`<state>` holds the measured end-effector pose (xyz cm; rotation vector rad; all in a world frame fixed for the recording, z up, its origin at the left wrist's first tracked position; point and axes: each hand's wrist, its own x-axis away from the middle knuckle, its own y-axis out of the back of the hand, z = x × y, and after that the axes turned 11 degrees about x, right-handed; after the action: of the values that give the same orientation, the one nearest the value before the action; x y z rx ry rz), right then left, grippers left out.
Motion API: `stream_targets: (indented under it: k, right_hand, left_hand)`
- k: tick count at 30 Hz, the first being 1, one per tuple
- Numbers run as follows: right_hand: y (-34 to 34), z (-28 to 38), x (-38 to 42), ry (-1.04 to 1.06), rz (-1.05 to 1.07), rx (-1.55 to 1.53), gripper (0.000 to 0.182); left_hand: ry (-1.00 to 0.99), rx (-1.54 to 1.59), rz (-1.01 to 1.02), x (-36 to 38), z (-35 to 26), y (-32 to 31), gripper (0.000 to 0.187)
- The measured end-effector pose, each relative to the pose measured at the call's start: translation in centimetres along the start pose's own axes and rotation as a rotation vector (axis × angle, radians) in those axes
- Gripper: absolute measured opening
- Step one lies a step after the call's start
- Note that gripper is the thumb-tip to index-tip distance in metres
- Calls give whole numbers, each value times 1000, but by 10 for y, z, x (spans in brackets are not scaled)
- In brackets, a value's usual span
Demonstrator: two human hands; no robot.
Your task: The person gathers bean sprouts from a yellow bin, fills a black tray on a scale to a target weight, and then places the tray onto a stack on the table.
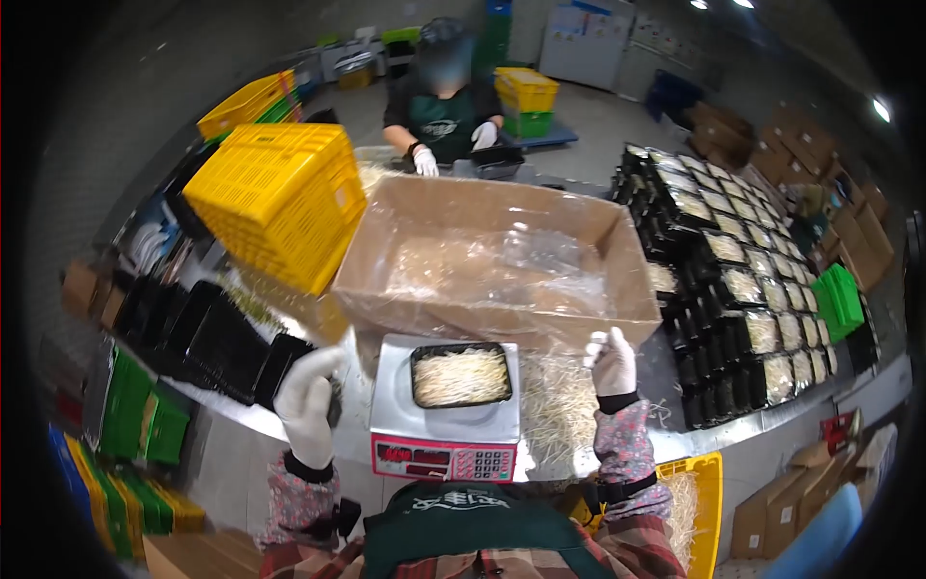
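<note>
A black tray (461,376) of pale, thin sprouts sits on the steel plate of a red-framed digital scale (444,449). My left hand (309,400), in a white glove, is left of the scale beside the black empty trays (214,333); its fingers are stretched and slightly bent, with nothing seen in them. To the right of the scale, my gloved right hand (612,363) is raised over a loose heap of sprouts (555,410). Its fingers are curled together, and whatever they may hold cannot be made out. Neither hand touches the tray.
Behind the scale stands a large plastic-lined cardboard box (502,314). A yellow crate (280,193) leans at its left. Stacked filled trays (762,333) cover the right side. Across the table, a person in a green apron (444,125) works with gloved hands.
</note>
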<state>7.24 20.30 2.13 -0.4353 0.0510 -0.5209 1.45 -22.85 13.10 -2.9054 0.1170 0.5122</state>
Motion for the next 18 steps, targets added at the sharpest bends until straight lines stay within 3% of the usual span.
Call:
stream_targets:
  k: [2,4,8,10,13,18]
  right_hand:
    - [1,10,-14,-9,4,162,41]
    - [6,16,-36,50,12,276,35]
    - [20,8,-103,142,3,623,30]
    - [26,-18,-149,414,100,883,33]
    - [-4,-12,-180,194,201,1348,57]
    - [-31,-48,-239,59,609,1890,87]
  left_hand:
    - [47,-15,182,8,29,-9,26]
    - [256,-23,272,22,68,-4,28]
    - [227,-133,333,37,116,-1,34]
    - [15,-495,411,34,113,-10,44]
    - [-50,-545,436,22,108,-34,51]
    - [-68,-628,443,13,98,-48,56]
